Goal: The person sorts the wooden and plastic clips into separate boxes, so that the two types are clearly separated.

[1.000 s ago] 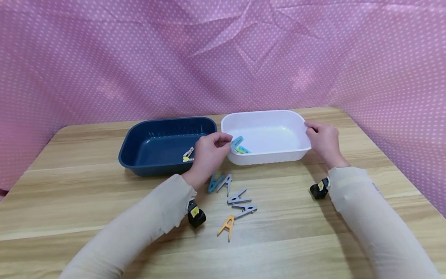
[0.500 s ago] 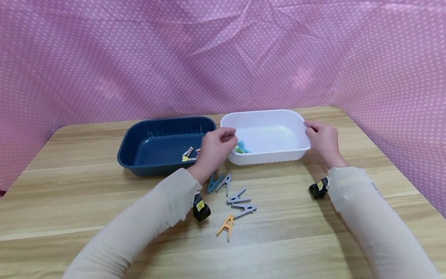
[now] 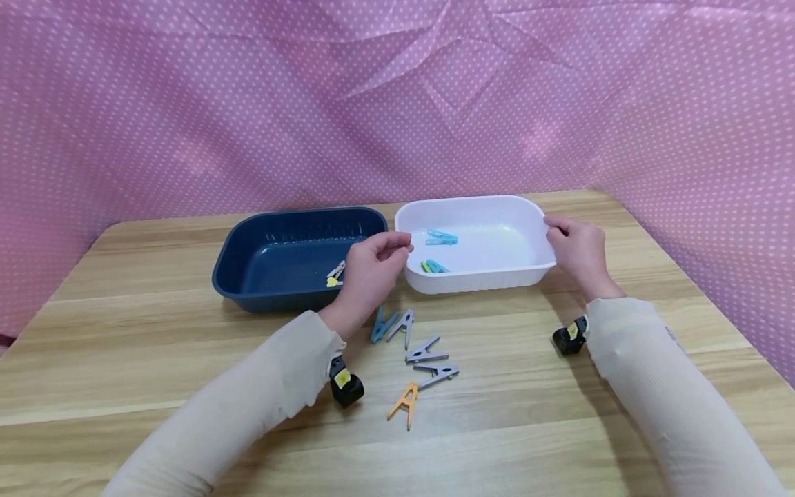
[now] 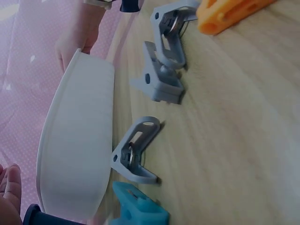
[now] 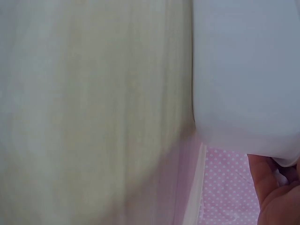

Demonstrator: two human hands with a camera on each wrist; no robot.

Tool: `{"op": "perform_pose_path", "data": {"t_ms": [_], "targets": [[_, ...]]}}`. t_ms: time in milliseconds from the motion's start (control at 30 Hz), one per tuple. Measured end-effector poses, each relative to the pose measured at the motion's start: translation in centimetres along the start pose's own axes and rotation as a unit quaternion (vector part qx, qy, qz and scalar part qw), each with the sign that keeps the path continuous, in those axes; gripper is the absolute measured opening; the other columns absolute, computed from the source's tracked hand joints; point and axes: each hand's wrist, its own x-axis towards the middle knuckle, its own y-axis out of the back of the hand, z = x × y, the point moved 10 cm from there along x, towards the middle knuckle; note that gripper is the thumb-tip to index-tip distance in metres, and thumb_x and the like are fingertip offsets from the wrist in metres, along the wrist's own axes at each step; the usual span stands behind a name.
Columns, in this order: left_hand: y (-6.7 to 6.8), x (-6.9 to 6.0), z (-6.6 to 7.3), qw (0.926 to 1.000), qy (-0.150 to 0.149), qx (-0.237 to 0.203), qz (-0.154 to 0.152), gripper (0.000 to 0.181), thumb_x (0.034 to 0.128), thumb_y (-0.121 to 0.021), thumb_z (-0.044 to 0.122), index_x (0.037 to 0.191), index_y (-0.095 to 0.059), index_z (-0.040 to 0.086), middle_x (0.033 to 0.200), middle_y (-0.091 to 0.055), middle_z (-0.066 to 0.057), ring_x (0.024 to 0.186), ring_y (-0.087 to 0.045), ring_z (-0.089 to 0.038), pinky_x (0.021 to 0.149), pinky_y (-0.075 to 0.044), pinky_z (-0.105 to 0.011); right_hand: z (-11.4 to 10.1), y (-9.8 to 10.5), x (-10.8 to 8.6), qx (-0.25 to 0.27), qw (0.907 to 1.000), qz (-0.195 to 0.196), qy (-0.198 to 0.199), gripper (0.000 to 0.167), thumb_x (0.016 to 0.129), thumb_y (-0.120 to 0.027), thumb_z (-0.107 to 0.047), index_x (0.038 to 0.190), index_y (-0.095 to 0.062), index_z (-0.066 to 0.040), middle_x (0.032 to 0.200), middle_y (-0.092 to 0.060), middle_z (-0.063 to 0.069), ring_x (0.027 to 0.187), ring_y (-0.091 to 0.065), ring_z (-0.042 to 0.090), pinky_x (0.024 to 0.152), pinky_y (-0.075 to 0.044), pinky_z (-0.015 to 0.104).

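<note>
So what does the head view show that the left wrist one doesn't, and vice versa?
Only the head view: light-blue clothespins in the white tub and a yellow heart in the navy tub. Only the left wrist view: metal springs in the gray clothespins, too small to make out from the head. Both: both tubs, three gray clothespins, teal clothespin, orange clothespin, left hand, right hand, wooden table, pink polka-dot cloth.
</note>
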Motion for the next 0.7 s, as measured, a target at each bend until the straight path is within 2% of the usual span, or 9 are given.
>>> {"op": "perform_pose_path", "data": {"t_ms": [100, 267, 433, 533, 600, 700], "targets": [[0.3, -0.4, -0.2, 1.0, 0.0, 0.001, -0.003, 0.024, 0.0919, -0.054, 0.013, 0.112, -0.064, 0.005, 0.107, -0.066, -0.003, 0.099, -0.06, -0.011, 0.088, -0.05, -0.024, 0.0, 0.0, 0.0, 0.002, 1.0, 0.003, 0.002, 0.035, 0.094, -0.043, -0.012, 0.125, -0.057, -0.002, 0.124, -0.056, 0.022, 0.106, -0.058, 0.034, 0.082, -0.052, 0.042], [0.7, -0.9, -0.5, 1.0, -0.004, -0.006, -0.007, 0.023, 0.0914, -0.055, 0.012, 0.111, -0.065, 0.004, 0.107, -0.066, -0.004, 0.096, -0.061, -0.012, 0.084, -0.051, -0.022, 0.1, 0.1, 0.1, 0.0, 1.0, 0.001, 0.001, 0.036, 0.094, -0.042, -0.013, 0.125, -0.056, -0.003, 0.125, -0.055, 0.021, 0.104, -0.059, 0.032, 0.07, -0.052, 0.025], [1.0, -1.7, -0.2, 0.9998, -0.018, 0.0, -0.007, 0.019, 0.0905, -0.057, 0.011, 0.106, -0.067, 0.005, 0.101, -0.068, -0.003, 0.086, -0.058, -0.014, 0.07, -0.049, -0.016, 0.2, 0.2, 0.1, -0.005, 1.0, 0.006, 0.003, 0.036, 0.093, -0.043, -0.013, 0.124, -0.058, -0.002, 0.123, -0.057, 0.02, 0.102, -0.058, 0.03, 0.066, -0.047, 0.018], [0.9, -2.4, 0.1, 0.9993, -0.031, -0.001, -0.02, 0.018, 0.0905, -0.057, 0.01, 0.104, -0.068, 0.007, 0.1, -0.068, -0.005, 0.084, -0.056, -0.015, 0.065, -0.046, -0.015, 0.1, 0.3, 0.2, -0.01, 0.9998, 0.014, 0.009, 0.035, 0.092, -0.044, -0.012, 0.122, -0.06, -0.002, 0.12, -0.059, 0.02, 0.098, -0.058, 0.029, 0.059, -0.04, 0.01], [0.9, -2.9, 0.3, 0.9988, -0.039, 0.001, -0.029, 0.018, 0.0905, -0.057, 0.011, 0.104, -0.068, 0.007, 0.1, -0.069, -0.006, 0.084, -0.056, -0.016, 0.065, -0.046, -0.016, 0.1, 0.3, 0.2, -0.01, 0.9998, 0.016, 0.011, 0.035, 0.092, -0.044, -0.012, 0.121, -0.06, -0.001, 0.119, -0.059, 0.021, 0.098, -0.059, 0.029, 0.059, -0.042, 0.011], [0.9, -3.3, 0.4, 0.998, -0.047, 0.01, -0.041, 0.019, 0.0904, -0.058, 0.011, 0.105, -0.068, 0.006, 0.1, -0.069, -0.006, 0.084, -0.057, -0.015, 0.066, -0.047, -0.016, 0.0, 0.2, 0.2, -0.006, 0.9998, 0.015, 0.011, 0.035, 0.092, -0.044, -0.011, 0.121, -0.06, -0.001, 0.119, -0.058, 0.021, 0.101, -0.059, 0.031, 0.07, -0.051, 0.024]]}}
